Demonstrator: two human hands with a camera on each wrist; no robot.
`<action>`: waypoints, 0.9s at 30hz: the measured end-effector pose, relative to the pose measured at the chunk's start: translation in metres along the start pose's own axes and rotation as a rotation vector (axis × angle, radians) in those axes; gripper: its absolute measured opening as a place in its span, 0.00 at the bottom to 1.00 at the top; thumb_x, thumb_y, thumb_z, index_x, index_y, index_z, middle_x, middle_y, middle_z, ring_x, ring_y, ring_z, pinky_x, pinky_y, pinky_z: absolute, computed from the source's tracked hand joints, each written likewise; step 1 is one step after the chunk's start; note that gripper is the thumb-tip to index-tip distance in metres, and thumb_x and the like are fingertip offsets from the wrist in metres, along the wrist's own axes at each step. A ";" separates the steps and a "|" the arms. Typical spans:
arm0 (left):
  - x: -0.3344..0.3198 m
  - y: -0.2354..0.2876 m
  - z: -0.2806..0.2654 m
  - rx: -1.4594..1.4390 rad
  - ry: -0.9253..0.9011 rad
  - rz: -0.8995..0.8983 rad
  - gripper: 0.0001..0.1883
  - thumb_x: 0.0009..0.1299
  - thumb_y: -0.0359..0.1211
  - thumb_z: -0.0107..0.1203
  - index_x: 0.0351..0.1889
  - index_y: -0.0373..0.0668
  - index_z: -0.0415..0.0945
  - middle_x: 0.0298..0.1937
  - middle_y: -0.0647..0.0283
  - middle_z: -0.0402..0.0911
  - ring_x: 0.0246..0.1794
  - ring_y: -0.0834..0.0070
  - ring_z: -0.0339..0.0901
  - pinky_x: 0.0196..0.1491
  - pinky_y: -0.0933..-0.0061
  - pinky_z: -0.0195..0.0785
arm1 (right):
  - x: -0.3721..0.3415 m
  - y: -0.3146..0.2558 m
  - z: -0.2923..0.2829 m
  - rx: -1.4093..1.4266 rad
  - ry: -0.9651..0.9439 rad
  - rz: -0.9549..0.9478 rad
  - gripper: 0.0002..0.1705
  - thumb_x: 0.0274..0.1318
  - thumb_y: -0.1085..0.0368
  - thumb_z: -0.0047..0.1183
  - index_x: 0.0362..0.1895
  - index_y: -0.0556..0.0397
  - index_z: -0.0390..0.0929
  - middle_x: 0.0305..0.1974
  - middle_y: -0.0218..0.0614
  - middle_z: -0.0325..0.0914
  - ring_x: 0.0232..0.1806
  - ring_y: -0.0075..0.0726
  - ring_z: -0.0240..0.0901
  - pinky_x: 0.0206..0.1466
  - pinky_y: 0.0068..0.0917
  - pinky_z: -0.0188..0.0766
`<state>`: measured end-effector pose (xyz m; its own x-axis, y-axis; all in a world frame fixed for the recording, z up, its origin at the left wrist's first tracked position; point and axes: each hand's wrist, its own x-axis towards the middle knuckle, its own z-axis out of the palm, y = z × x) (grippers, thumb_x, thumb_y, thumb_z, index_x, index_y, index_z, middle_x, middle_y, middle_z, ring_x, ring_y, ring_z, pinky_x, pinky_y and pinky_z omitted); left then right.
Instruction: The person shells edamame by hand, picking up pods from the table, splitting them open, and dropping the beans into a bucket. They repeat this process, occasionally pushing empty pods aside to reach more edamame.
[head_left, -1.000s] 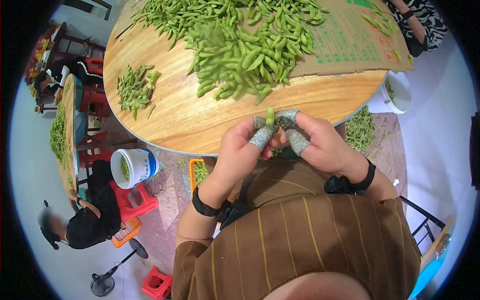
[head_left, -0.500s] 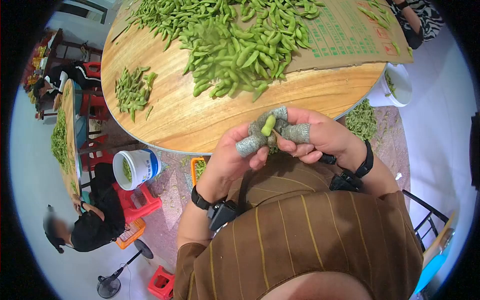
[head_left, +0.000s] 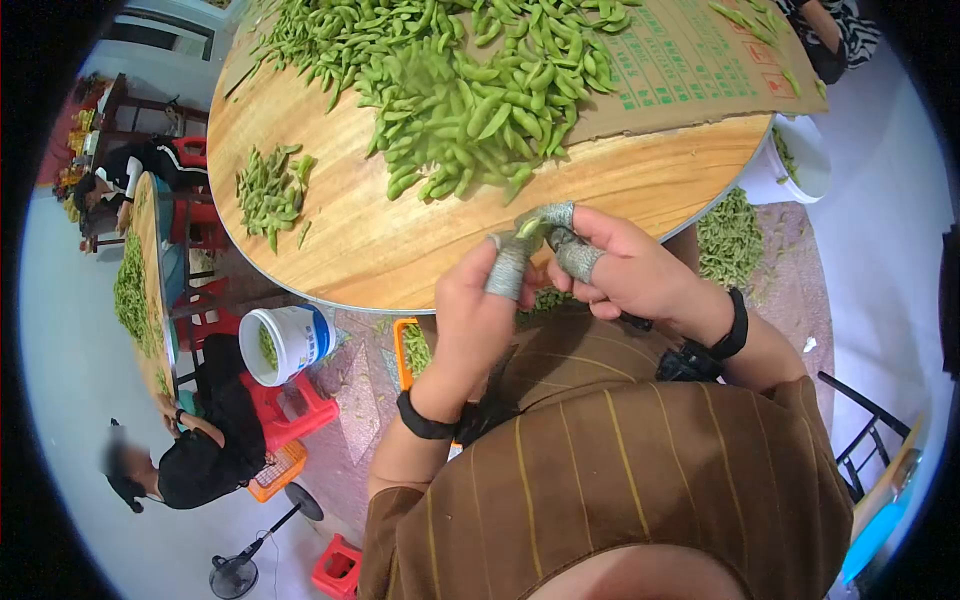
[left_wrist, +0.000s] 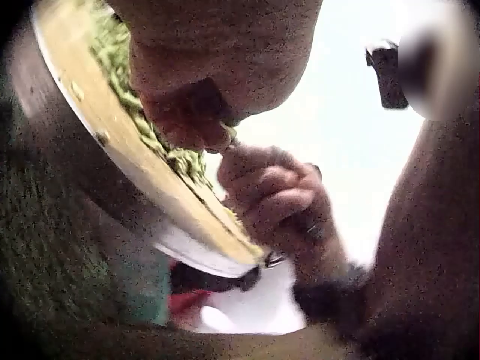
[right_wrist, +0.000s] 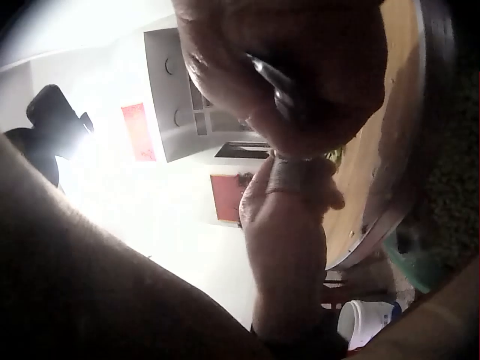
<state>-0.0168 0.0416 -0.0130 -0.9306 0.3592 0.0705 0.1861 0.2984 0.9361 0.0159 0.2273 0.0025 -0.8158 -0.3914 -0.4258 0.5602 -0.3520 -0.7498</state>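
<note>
A green soybean pod (head_left: 530, 228) sits at the fingertips where both hands meet, above the near table edge. My left hand (head_left: 476, 300) pinches it between thumb and forefinger. Facing it, my right hand (head_left: 632, 268) brings its thumb and forefinger to the pod's side. Grey tape or cloth sleeves wrap the thumbs and forefingers. A dark, shiny tool (right_wrist: 276, 84) lies within the right hand's curled fingers, its black end (head_left: 636, 322) poking out below the palm. I cannot tell the tool's kind.
A large heap of pods (head_left: 470, 110) covers cardboard (head_left: 680, 70) on the round wooden table (head_left: 350, 240). A small pile (head_left: 270, 195) lies left. White buckets (head_left: 285, 340) stand either side; pods lie on the floor (head_left: 730, 238). Other people sit nearby.
The pod stood upright between the fingertips, then tilted; now it lies lower, mostly covered by the fingers. The left hand has turned more upright. The head view has shifted slightly.
</note>
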 end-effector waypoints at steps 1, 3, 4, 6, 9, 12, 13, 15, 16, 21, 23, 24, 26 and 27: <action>-0.001 0.004 -0.003 -0.567 -0.101 -0.463 0.04 0.69 0.25 0.49 0.39 0.37 0.74 0.27 0.65 0.76 0.23 0.78 0.72 0.27 0.77 0.66 | -0.001 0.001 -0.002 0.001 0.000 0.000 0.24 0.56 0.74 0.35 0.57 0.48 0.65 0.32 0.25 0.70 0.22 0.14 0.59 0.20 0.14 0.60; -0.001 -0.004 -0.007 -0.541 -0.160 -0.450 0.05 0.71 0.25 0.47 0.41 0.37 0.74 0.28 0.67 0.77 0.23 0.81 0.71 0.27 0.80 0.65 | -0.002 0.001 -0.004 -0.097 -0.023 0.013 0.20 0.57 0.72 0.40 0.55 0.50 0.67 0.30 0.31 0.72 0.22 0.22 0.65 0.21 0.20 0.65; -0.001 -0.005 -0.008 -0.513 -0.220 -0.437 0.07 0.73 0.25 0.44 0.42 0.36 0.74 0.29 0.69 0.77 0.24 0.85 0.70 0.27 0.83 0.65 | -0.001 0.006 -0.005 -0.095 -0.023 0.012 0.20 0.57 0.72 0.40 0.55 0.50 0.67 0.30 0.31 0.72 0.22 0.22 0.65 0.21 0.20 0.65; -0.004 0.000 -0.006 -0.400 -0.194 -0.436 0.07 0.71 0.23 0.45 0.41 0.37 0.75 0.29 0.67 0.78 0.24 0.83 0.72 0.28 0.81 0.67 | 0.003 0.020 -0.006 -0.848 0.326 -0.492 0.18 0.55 0.69 0.51 0.51 0.53 0.69 0.30 0.39 0.74 0.27 0.37 0.73 0.27 0.31 0.71; -0.007 0.005 -0.005 -0.021 -0.254 -0.391 0.08 0.62 0.20 0.48 0.38 0.36 0.75 0.29 0.58 0.79 0.28 0.74 0.78 0.32 0.75 0.70 | 0.009 0.027 -0.010 -1.067 0.375 -0.700 0.20 0.53 0.61 0.60 0.50 0.53 0.74 0.31 0.37 0.74 0.29 0.39 0.74 0.33 0.35 0.71; -0.014 -0.002 -0.011 0.246 -0.302 -0.086 0.08 0.63 0.20 0.46 0.36 0.35 0.75 0.26 0.66 0.78 0.24 0.82 0.74 0.28 0.79 0.68 | 0.008 0.028 -0.010 -1.254 0.352 -0.828 0.22 0.50 0.62 0.61 0.49 0.53 0.74 0.33 0.40 0.76 0.31 0.46 0.75 0.34 0.35 0.72; -0.016 -0.001 -0.013 0.241 -0.298 -0.082 0.08 0.63 0.20 0.46 0.36 0.35 0.75 0.26 0.66 0.78 0.24 0.82 0.74 0.28 0.79 0.68 | 0.007 0.028 -0.009 -1.261 0.351 -0.830 0.22 0.50 0.62 0.61 0.49 0.53 0.74 0.33 0.40 0.76 0.31 0.46 0.75 0.34 0.35 0.72; -0.020 0.001 -0.016 0.397 -0.352 0.026 0.08 0.63 0.20 0.46 0.37 0.35 0.74 0.26 0.65 0.78 0.25 0.82 0.75 0.29 0.78 0.69 | 0.003 0.027 -0.005 -1.229 0.294 -0.847 0.20 0.48 0.62 0.63 0.46 0.54 0.76 0.32 0.41 0.76 0.32 0.46 0.76 0.35 0.35 0.72; -0.022 0.001 -0.018 0.392 -0.345 0.028 0.08 0.63 0.20 0.46 0.37 0.35 0.74 0.26 0.65 0.78 0.25 0.82 0.75 0.29 0.78 0.69 | 0.001 0.025 -0.002 -1.237 0.289 -0.848 0.20 0.48 0.62 0.63 0.46 0.54 0.76 0.32 0.41 0.76 0.32 0.46 0.76 0.35 0.35 0.72; -0.027 0.012 -0.021 -0.098 -0.430 -0.259 0.05 0.57 0.21 0.50 0.31 0.35 0.72 0.27 0.47 0.74 0.30 0.47 0.74 0.33 0.58 0.67 | -0.004 0.018 0.004 -1.011 0.211 -0.593 0.15 0.43 0.65 0.61 0.38 0.54 0.76 0.31 0.44 0.75 0.35 0.52 0.74 0.35 0.41 0.72; -0.029 0.010 -0.019 -0.143 -0.410 -0.265 0.04 0.57 0.21 0.50 0.30 0.35 0.72 0.26 0.46 0.74 0.29 0.46 0.73 0.33 0.57 0.67 | -0.003 0.018 0.004 -1.079 0.210 -0.595 0.15 0.43 0.65 0.61 0.38 0.55 0.75 0.31 0.45 0.75 0.34 0.53 0.74 0.35 0.42 0.72; -0.031 0.008 -0.017 -0.178 -0.396 -0.276 0.03 0.57 0.22 0.50 0.30 0.35 0.71 0.26 0.45 0.74 0.29 0.44 0.72 0.33 0.56 0.66 | -0.003 0.020 0.005 -1.136 0.212 -0.600 0.16 0.42 0.66 0.61 0.37 0.56 0.74 0.31 0.46 0.75 0.34 0.54 0.74 0.35 0.43 0.71; -0.033 -0.008 -0.014 -0.002 -0.377 -0.123 0.06 0.56 0.20 0.49 0.32 0.35 0.73 0.26 0.50 0.75 0.28 0.57 0.75 0.32 0.63 0.67 | 0.001 0.031 0.008 -1.248 0.244 -0.586 0.16 0.43 0.65 0.62 0.38 0.56 0.75 0.32 0.46 0.76 0.35 0.54 0.74 0.37 0.41 0.72; -0.033 -0.013 -0.012 0.185 -0.357 0.029 0.09 0.55 0.19 0.48 0.33 0.35 0.75 0.26 0.55 0.77 0.27 0.70 0.77 0.31 0.71 0.69 | 0.002 0.036 0.010 -1.351 0.281 -0.578 0.16 0.45 0.65 0.62 0.40 0.56 0.76 0.32 0.46 0.76 0.36 0.54 0.75 0.39 0.40 0.72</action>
<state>0.0077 0.0152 -0.0231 -0.7621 0.6448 -0.0582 0.2949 0.4258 0.8554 0.0357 0.2054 -0.0203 -0.9607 -0.2493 0.1222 -0.2654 0.6957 -0.6675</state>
